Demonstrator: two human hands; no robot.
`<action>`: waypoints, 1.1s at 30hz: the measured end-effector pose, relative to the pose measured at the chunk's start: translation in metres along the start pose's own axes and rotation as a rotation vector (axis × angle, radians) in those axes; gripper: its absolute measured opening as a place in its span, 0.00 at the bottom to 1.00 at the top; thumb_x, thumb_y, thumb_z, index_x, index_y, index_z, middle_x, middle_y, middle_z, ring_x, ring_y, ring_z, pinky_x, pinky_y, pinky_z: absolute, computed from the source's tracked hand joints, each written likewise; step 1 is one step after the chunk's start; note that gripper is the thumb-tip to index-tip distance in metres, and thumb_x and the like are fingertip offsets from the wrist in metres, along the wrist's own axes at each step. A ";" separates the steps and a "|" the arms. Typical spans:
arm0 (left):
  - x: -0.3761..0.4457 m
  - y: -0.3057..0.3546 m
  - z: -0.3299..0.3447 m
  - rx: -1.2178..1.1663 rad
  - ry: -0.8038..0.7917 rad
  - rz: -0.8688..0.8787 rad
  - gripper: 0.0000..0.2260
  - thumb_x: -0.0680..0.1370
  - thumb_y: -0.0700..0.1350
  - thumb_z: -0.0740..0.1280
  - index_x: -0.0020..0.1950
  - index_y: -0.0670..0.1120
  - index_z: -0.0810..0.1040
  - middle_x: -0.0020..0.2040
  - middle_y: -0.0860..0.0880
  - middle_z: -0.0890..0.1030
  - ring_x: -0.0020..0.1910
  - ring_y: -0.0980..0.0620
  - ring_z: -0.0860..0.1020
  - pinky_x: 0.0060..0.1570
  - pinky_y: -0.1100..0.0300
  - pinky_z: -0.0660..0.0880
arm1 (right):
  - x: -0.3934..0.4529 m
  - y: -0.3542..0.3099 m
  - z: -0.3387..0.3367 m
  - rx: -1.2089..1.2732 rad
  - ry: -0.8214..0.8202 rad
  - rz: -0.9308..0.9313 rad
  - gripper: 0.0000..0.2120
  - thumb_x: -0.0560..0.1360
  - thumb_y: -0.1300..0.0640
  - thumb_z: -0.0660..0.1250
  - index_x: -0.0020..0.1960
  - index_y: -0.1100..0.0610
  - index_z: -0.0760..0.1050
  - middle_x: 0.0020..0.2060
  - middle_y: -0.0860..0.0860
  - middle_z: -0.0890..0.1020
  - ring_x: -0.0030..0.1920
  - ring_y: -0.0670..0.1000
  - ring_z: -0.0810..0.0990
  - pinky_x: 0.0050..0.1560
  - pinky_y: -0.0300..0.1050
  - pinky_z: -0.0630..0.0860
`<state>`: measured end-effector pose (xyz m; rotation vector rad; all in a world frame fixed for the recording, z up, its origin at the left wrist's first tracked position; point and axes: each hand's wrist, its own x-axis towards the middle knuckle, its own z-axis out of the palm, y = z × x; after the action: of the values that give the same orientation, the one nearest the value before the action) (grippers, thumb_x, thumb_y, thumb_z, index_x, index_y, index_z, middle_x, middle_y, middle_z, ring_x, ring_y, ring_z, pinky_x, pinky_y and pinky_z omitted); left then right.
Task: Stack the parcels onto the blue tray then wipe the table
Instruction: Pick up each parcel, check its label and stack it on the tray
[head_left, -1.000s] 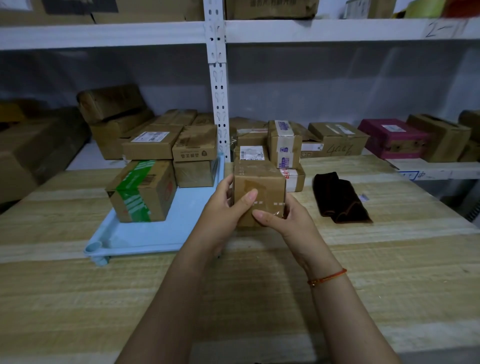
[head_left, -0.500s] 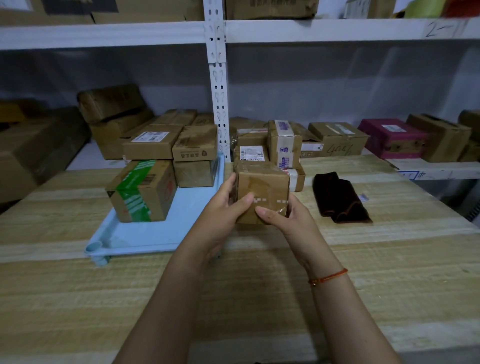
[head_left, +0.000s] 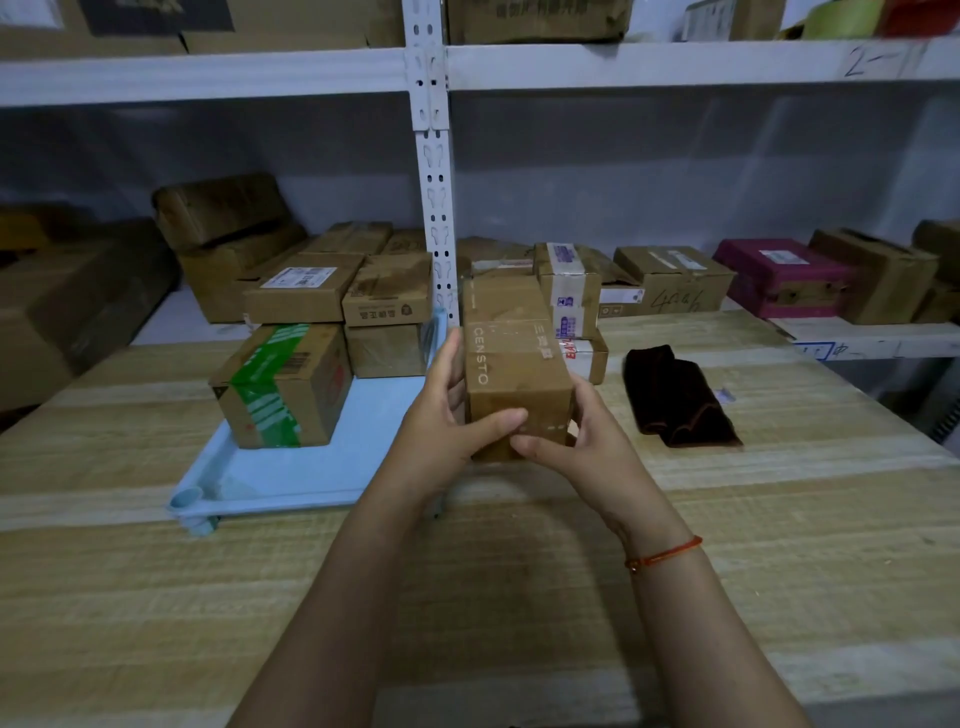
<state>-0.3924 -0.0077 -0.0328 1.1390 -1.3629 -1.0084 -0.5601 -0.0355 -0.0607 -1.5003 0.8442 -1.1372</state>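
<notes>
Both hands, left (head_left: 447, 415) and right (head_left: 587, 441), grip a brown box (head_left: 511, 358) from each side, above the tabletop (head_left: 519, 597) beside the blue tray (head_left: 311, 467).

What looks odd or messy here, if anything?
Little stands out. The dark cloth lies crumpled on the table, and the green-taped box sits skewed on the blue tray. Both hands, left hand and right hand, hold a brown parcel tilted.
</notes>
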 end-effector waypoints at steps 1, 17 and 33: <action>0.000 0.000 -0.001 0.072 -0.017 0.018 0.46 0.71 0.41 0.75 0.79 0.57 0.50 0.72 0.57 0.68 0.68 0.60 0.69 0.57 0.71 0.73 | -0.001 0.000 -0.001 0.024 -0.004 0.007 0.36 0.67 0.58 0.78 0.71 0.51 0.67 0.61 0.48 0.78 0.55 0.38 0.80 0.50 0.37 0.78; 0.001 -0.016 0.005 0.324 -0.044 0.053 0.53 0.64 0.51 0.80 0.78 0.62 0.47 0.73 0.60 0.67 0.69 0.60 0.70 0.66 0.54 0.73 | 0.001 -0.004 0.006 0.159 0.245 0.090 0.13 0.78 0.56 0.66 0.61 0.57 0.72 0.52 0.48 0.79 0.53 0.48 0.81 0.51 0.44 0.79; -0.001 -0.006 0.012 0.266 0.179 0.046 0.20 0.82 0.48 0.61 0.74 0.55 0.67 0.68 0.56 0.73 0.61 0.58 0.75 0.54 0.67 0.75 | 0.004 0.005 0.003 0.122 0.200 0.078 0.19 0.77 0.63 0.66 0.67 0.54 0.68 0.58 0.51 0.80 0.55 0.47 0.81 0.46 0.37 0.78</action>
<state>-0.4037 -0.0084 -0.0397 1.3533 -1.3989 -0.6872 -0.5558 -0.0394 -0.0645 -1.2582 0.9424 -1.2719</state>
